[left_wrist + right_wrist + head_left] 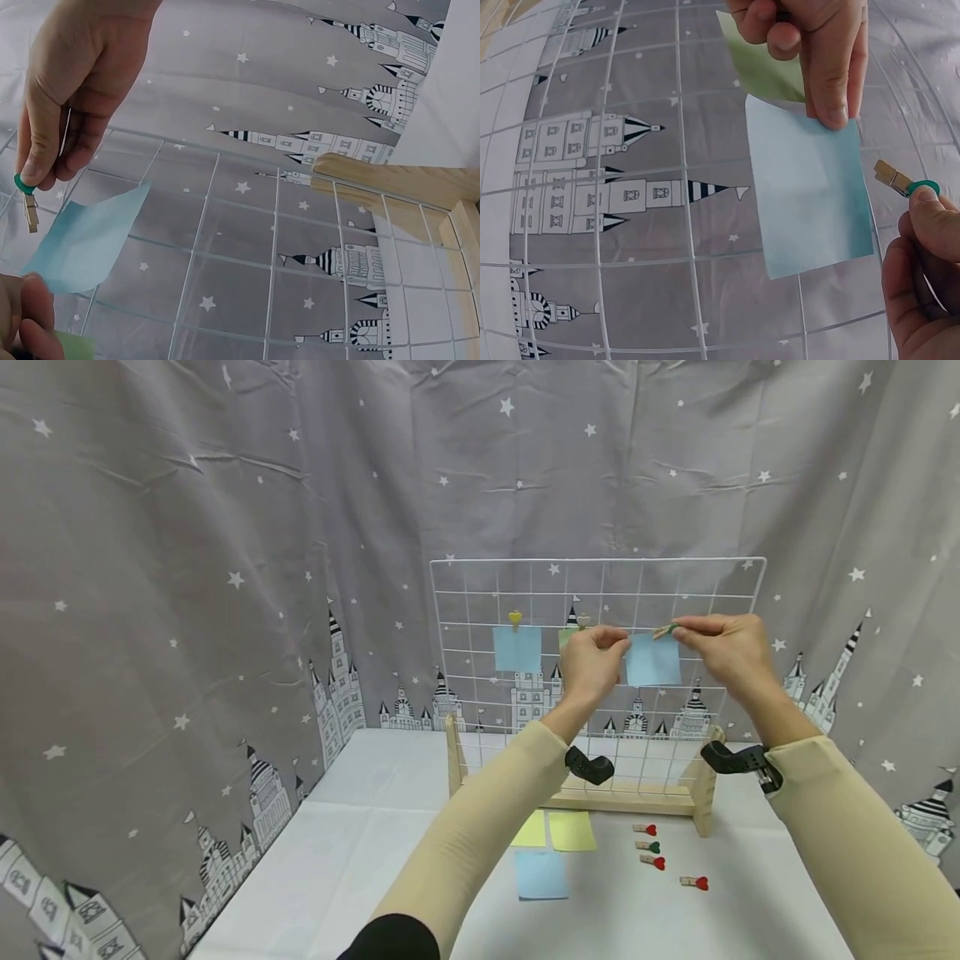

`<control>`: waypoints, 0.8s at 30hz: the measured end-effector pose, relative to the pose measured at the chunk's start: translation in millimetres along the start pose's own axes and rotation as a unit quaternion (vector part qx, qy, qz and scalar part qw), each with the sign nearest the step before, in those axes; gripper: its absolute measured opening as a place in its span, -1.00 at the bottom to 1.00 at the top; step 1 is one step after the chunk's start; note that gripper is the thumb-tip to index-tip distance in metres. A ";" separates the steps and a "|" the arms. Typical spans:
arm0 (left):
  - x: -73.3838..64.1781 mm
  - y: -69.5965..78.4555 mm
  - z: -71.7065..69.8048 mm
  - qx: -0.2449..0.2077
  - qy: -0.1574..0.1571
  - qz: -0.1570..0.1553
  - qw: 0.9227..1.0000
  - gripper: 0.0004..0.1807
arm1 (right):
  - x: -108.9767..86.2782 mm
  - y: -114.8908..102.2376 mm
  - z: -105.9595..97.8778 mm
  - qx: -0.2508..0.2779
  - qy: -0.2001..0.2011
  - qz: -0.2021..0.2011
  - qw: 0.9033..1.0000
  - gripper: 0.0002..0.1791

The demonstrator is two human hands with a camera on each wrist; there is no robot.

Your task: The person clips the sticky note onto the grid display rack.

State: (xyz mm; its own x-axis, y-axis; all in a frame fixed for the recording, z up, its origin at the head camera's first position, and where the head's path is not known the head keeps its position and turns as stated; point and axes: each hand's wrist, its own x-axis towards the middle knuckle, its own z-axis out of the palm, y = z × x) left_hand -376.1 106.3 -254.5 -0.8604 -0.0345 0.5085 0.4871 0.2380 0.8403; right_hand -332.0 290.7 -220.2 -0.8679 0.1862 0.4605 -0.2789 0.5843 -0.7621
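A blue sticky note (653,661) lies against the white wire grid (555,693), its upper corner pinched by my left hand (592,664). My right hand (731,647) pinches a small wooden clothespin (892,177) by its green end, just beside the note's top edge. In the right wrist view the clothespin is apart from the paper. Further left on the grid hang another blue note (517,649), under a clothespin with a yellow heart (515,617), and a green note (761,64), partly hidden behind my left hand.
On the white table (360,827) lie yellow notes (572,832), a blue note (542,875) and several clothespins with red or green hearts, one red-hearted clothespin (694,882) nearest me. Wooden feet (703,793) hold the grid upright. A grey curtain (225,527) hangs behind.
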 end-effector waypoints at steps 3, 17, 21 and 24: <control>0.7 1.5 1.7 -0.003 0.002 -0.006 1.000 -0.92 | 2.5 -2.2 -0.8 -0.007 0.000 -0.007 1.000 -0.58; 0.4 7.6 7.2 0.012 0.027 -0.013 0.999 -0.95 | 7.2 -3.6 -5.4 -0.026 0.009 -0.013 1.000 -0.59; 0.5 7.0 7.0 0.017 0.033 -0.016 0.999 -0.95 | 9.0 -6.0 -2.8 -0.055 -0.003 -0.012 0.998 -0.59; 0.9 6.7 6.6 0.019 0.038 -0.021 0.999 -0.95 | 11.6 -7.9 0.4 -0.067 -0.008 -0.024 0.997 -0.60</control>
State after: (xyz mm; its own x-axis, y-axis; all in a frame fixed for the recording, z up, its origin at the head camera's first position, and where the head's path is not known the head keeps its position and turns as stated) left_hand -374.6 114.2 -249.7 -0.8658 -0.1185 0.4861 0.4426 0.2719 0.8545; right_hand -340.0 287.9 -209.0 -0.8615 0.1443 0.4868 -0.2636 0.6924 -0.6717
